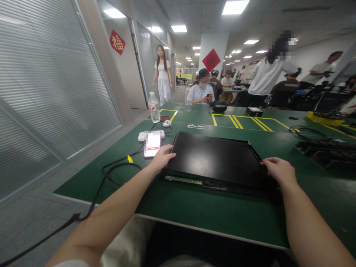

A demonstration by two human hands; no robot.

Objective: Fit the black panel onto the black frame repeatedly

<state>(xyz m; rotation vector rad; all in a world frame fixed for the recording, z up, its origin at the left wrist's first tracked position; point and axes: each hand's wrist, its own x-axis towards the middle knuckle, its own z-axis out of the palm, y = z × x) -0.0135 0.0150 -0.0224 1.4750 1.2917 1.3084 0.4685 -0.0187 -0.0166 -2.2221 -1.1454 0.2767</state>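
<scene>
A flat black display panel (211,157) lies over the green table in front of me, with a black frame (253,152) showing along its right side. A green circuit board strip (183,180) is exposed at its near edge. My left hand (163,157) grips the panel's left edge, thumb on top and fingers by the side. At the right edge my right hand (280,171) is closed in a pinch. Whether it holds the panel alone or the frame too, I cannot tell.
Left of the panel are a lit phone (152,144), a black cable (104,174), a white mouse (167,123) and a water bottle (154,107). A silver caliper-like tool (197,127) lies behind it. Dark parts (325,152) sit at right. Across the table sits a person (201,92).
</scene>
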